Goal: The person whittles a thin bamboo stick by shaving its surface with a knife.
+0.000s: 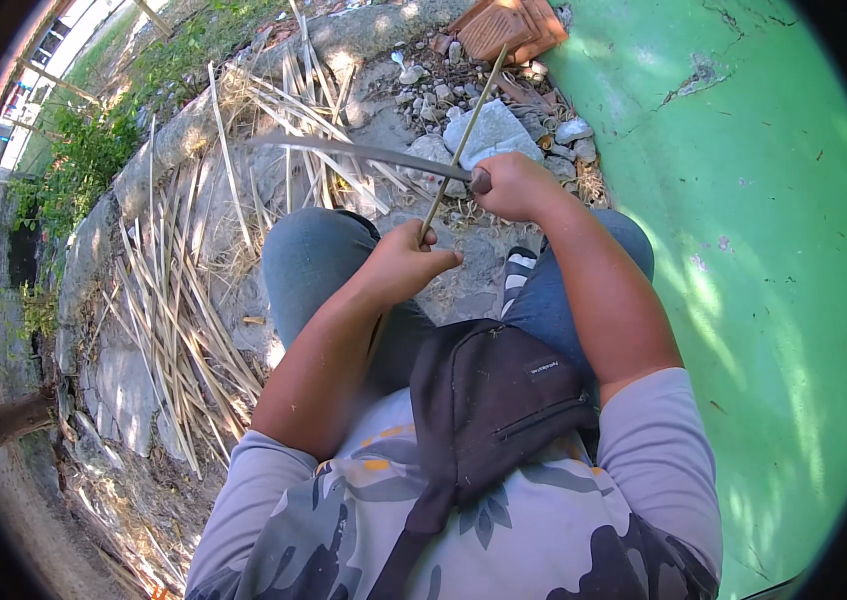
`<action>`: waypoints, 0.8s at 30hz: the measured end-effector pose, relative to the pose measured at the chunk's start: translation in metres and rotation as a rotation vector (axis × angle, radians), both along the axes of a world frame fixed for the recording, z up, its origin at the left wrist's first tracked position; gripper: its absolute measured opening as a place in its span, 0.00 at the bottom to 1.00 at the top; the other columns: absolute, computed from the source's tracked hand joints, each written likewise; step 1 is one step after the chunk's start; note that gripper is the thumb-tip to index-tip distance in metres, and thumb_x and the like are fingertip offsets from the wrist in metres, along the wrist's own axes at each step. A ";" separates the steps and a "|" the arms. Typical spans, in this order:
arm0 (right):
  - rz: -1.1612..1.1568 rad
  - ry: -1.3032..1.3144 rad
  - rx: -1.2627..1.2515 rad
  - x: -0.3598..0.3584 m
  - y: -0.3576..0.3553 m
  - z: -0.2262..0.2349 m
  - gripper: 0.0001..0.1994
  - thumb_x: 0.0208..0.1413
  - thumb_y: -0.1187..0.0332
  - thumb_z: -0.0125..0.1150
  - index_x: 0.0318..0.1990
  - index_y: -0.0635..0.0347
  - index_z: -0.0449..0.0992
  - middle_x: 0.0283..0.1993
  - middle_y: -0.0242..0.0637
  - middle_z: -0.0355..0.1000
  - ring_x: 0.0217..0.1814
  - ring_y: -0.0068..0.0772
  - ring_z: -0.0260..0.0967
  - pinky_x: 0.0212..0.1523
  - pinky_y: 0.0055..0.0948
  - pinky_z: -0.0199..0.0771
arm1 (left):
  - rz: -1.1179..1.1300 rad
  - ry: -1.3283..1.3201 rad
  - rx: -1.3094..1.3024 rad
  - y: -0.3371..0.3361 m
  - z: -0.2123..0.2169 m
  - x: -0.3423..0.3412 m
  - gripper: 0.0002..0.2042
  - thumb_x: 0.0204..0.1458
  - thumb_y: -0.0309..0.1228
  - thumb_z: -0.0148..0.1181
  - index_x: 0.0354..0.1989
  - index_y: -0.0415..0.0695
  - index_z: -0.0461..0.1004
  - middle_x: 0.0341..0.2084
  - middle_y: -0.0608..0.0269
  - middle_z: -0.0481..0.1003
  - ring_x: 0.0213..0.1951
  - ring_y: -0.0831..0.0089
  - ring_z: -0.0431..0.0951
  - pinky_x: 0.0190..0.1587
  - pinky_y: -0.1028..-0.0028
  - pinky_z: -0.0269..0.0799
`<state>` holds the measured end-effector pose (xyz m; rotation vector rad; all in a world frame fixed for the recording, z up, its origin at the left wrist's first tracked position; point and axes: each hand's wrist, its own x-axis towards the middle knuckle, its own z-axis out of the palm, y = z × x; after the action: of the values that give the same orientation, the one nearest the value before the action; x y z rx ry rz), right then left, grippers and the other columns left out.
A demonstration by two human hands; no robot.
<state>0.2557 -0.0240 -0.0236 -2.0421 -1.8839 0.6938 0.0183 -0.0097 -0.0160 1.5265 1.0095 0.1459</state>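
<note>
My right hand (519, 187) is wrapped round the dark handle of a long knife (374, 153), whose curved blade points left and narrows to a tip. Below it, my left hand (409, 262) grips the lower end of a thin bamboo strip (476, 112), its fingers closed and the thumb stretched to the right. The strip slants up and away to the right. Near the handle, blade and strip cross; whether they touch I cannot tell. Both hands are in front of my bent knees.
Loose piles of pale split strips (179, 300) lie on the stony ground to the left, with more strips (309, 110) farther ahead. A large pale stone (494, 135), rubble and orange clay tiles (509, 30) are in front. A green floor (744, 250) spreads on the right.
</note>
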 end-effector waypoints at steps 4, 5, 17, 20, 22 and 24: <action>-0.011 0.071 0.027 -0.003 0.000 -0.001 0.09 0.44 0.65 0.62 0.31 0.60 0.78 0.32 0.50 0.77 0.38 0.57 0.75 0.40 0.47 0.74 | -0.016 0.005 -0.061 0.005 -0.008 -0.003 0.23 0.46 0.41 0.73 0.38 0.36 0.69 0.26 0.62 0.70 0.29 0.74 0.70 0.30 0.72 0.67; -0.009 0.073 0.026 -0.008 -0.002 0.001 0.09 0.44 0.65 0.62 0.31 0.60 0.78 0.32 0.50 0.77 0.38 0.57 0.75 0.40 0.47 0.74 | -0.012 0.030 -0.049 0.005 -0.009 -0.004 0.24 0.45 0.41 0.73 0.39 0.35 0.70 0.26 0.61 0.71 0.29 0.74 0.71 0.31 0.72 0.68; -0.004 -0.006 -0.157 -0.004 -0.002 0.007 0.13 0.43 0.66 0.64 0.40 0.52 0.82 0.40 0.45 0.80 0.46 0.49 0.78 0.47 0.42 0.77 | -0.028 0.080 0.072 -0.001 -0.001 -0.004 0.20 0.48 0.40 0.71 0.33 0.40 0.66 0.24 0.67 0.67 0.27 0.77 0.67 0.30 0.72 0.65; 0.091 -0.001 -0.024 -0.007 -0.005 0.004 0.09 0.48 0.63 0.60 0.32 0.59 0.79 0.32 0.51 0.77 0.38 0.58 0.75 0.40 0.48 0.74 | -0.034 0.078 0.087 -0.001 0.002 -0.001 0.20 0.48 0.40 0.71 0.34 0.38 0.67 0.24 0.66 0.68 0.27 0.76 0.68 0.30 0.72 0.66; 0.148 -0.093 -0.053 -0.005 -0.008 0.000 0.09 0.48 0.64 0.59 0.32 0.58 0.79 0.32 0.51 0.77 0.38 0.58 0.75 0.41 0.48 0.74 | -0.051 0.088 0.140 -0.005 0.000 0.001 0.21 0.47 0.40 0.71 0.34 0.38 0.68 0.24 0.65 0.69 0.28 0.76 0.69 0.30 0.71 0.66; 0.113 -0.069 -0.067 -0.002 -0.003 -0.001 0.09 0.48 0.64 0.59 0.32 0.57 0.79 0.32 0.51 0.77 0.38 0.57 0.75 0.41 0.48 0.75 | -0.076 0.096 0.192 -0.006 -0.002 0.002 0.21 0.47 0.40 0.71 0.35 0.37 0.68 0.24 0.64 0.69 0.28 0.75 0.69 0.30 0.71 0.66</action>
<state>0.2538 -0.0271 -0.0246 -2.0366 -2.0545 0.7321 0.0198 -0.0156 -0.0176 1.7587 1.0346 0.1199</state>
